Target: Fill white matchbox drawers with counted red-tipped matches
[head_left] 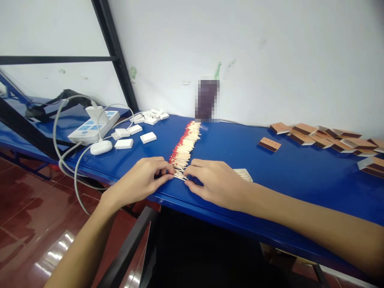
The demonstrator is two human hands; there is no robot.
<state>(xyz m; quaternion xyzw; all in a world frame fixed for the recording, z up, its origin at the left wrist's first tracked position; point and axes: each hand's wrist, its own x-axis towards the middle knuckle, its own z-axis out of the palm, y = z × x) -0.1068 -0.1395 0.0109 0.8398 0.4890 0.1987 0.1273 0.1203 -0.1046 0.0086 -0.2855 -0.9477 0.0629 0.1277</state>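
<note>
A long row of red-tipped matches point(185, 146) lies on the blue table point(228, 146), running from the wall toward the front edge, red heads on the left. At its near end my left hand point(153, 174) pinches the left ends of a few matches between thumb and fingers. My right hand point(214, 180) closes on the right ends of the same matches, thumb and index finger at their tips. Partly hidden behind my right hand, a white tray point(246, 175) holds some matches.
Orange-brown matchbox sleeves point(324, 138) are heaped at the right, with a single sleeve point(269, 144) nearer. White box pieces point(148, 137) lie at the left beside a power strip point(94, 128) with cables. A pixelated dark object point(207, 100) stands against the wall.
</note>
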